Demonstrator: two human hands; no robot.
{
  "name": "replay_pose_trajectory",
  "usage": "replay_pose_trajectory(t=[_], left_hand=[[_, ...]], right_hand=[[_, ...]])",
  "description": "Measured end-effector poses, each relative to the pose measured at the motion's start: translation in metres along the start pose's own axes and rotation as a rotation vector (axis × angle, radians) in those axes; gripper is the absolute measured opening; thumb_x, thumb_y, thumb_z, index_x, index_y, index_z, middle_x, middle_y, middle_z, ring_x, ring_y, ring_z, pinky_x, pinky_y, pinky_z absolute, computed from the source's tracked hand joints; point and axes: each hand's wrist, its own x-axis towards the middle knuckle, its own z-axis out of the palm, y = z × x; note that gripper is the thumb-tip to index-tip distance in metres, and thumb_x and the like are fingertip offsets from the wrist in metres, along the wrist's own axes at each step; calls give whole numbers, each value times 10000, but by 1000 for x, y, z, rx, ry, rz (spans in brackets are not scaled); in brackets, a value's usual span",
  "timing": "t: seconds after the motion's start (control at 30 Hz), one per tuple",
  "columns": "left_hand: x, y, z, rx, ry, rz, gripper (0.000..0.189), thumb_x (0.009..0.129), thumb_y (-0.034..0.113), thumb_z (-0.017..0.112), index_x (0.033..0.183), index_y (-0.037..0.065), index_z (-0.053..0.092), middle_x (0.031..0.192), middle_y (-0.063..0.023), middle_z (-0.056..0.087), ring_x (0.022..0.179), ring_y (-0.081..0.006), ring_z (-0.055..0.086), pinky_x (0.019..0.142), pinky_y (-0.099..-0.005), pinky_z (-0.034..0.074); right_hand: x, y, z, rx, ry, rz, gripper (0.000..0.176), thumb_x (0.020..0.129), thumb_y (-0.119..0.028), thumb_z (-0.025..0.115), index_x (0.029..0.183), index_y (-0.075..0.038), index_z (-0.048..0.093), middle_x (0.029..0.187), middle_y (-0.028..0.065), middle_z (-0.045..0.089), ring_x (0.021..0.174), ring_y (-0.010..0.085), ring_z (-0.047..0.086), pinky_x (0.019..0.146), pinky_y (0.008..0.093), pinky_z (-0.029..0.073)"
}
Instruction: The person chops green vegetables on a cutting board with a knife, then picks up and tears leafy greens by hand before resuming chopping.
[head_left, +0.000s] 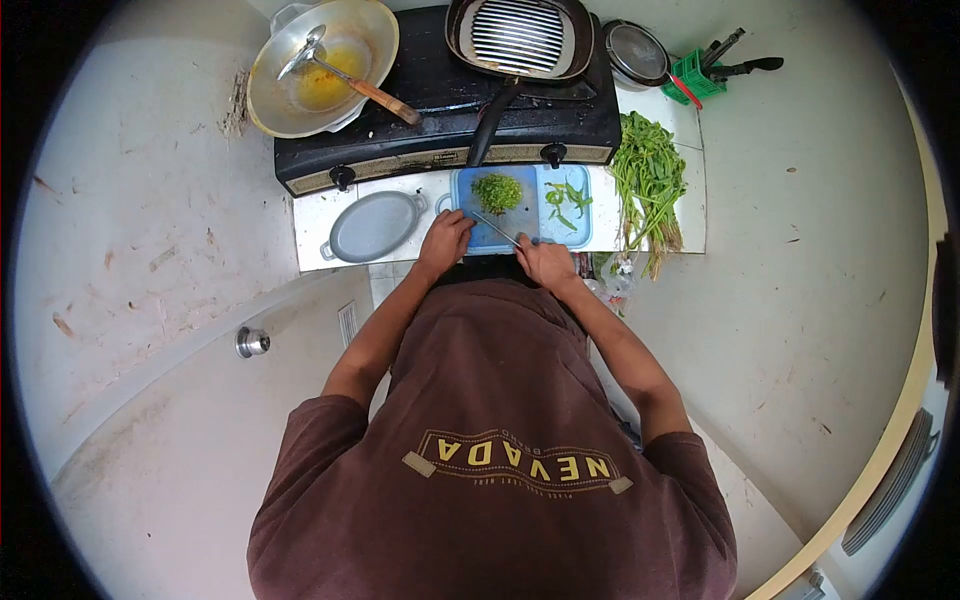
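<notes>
My right hand [547, 262] is closed round the handle of a knife [496, 229], whose blade slants up and left over the blue cutting board [517, 228]. My left hand [447, 240] rests at the board's left edge, fingers curled together close to the blade's tip; anything between them is hidden. Beyond the knife lies a heap of finely chopped greens [497, 192]. Several green chili peppers [568, 198] lie in the lighter right-hand section of the board.
A grey oval plate [372, 228] sits left of the board. Behind is a black gas stove [425, 125] with a wok [270, 85], a ladle [375, 97] and a grill pan [517, 40]. Leafy greens [648, 180], a strainer [637, 52] and a green basket [690, 75] stand right.
</notes>
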Motion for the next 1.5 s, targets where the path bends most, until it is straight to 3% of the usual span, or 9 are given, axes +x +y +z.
replay_pose_trajectory(t=[0.07,0.87,0.97,1.27,1.5], left_hand=[[2,0,-1,-20,-8,-5,179,838,16,653,1009,7,705,942,-157,602,931,-376,576,856,-463,494],[-2,7,7,-8,73,-63,151,841,31,649,987,16,683,916,-154,599,890,-383,567,811,-465,492],[-3,5,10,-15,88,-68,157,836,26,649,988,15,687,917,-154,603,889,-381,569,814,-467,496],[-4,5,9,7,80,-31,181,820,6,645,992,16,700,936,-147,620,909,-368,581,855,-450,502],[-4,10,5,-32,92,-86,165,841,4,640,995,8,696,935,-155,638,910,-370,593,851,-451,503]], right_hand=[[-3,9,1,16,1,10,397,1049,-385,484,1240,-42,541,696,213,692,647,433,688,590,542,544],[-4,15,12,61,34,-40,382,1029,-376,524,1200,-36,562,669,211,682,641,424,691,589,532,549],[-2,9,11,40,-4,-30,421,1022,-372,527,1271,-37,578,692,212,693,652,418,700,600,533,552],[14,-9,11,53,44,-53,382,1020,-366,523,1210,-39,576,716,220,702,678,415,709,608,527,557],[1,5,7,23,-42,-21,376,1020,-363,517,1207,-43,580,726,221,703,682,413,709,618,531,559]])
